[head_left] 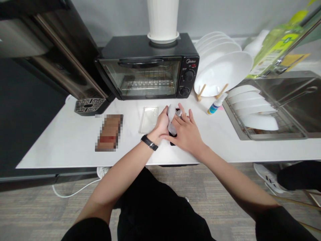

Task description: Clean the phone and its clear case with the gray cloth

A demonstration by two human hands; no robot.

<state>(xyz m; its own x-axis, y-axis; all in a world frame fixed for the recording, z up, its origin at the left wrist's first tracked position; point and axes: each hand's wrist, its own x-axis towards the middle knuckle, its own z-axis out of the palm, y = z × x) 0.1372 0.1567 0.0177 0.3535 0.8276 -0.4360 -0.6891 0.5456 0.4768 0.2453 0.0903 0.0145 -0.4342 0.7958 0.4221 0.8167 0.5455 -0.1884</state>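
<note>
My left hand (163, 122), with a black watch (149, 142) on its wrist, lies along the left side of a dark phone (173, 143) on the white counter. Its fingers are curled at the phone's edge and partly hidden. Over the phone, my right hand (187, 132) presses a thin whitish wipe (172, 115), some of its fingers bent onto it and others sticking out. Both hands and the wipe cover most of the phone. Left of them lies a clear phone case (149, 119). A small spray bottle (216, 104) stands to the right.
Behind my hands is a black toaster oven (146, 78) bearing a white pot (163, 20). White plates (223, 72) stand in a rack, beside a sink (291, 134) with bowls. A blurred flat brown object (109, 132) lies left. Another person's shoe (269, 179) shows at lower right.
</note>
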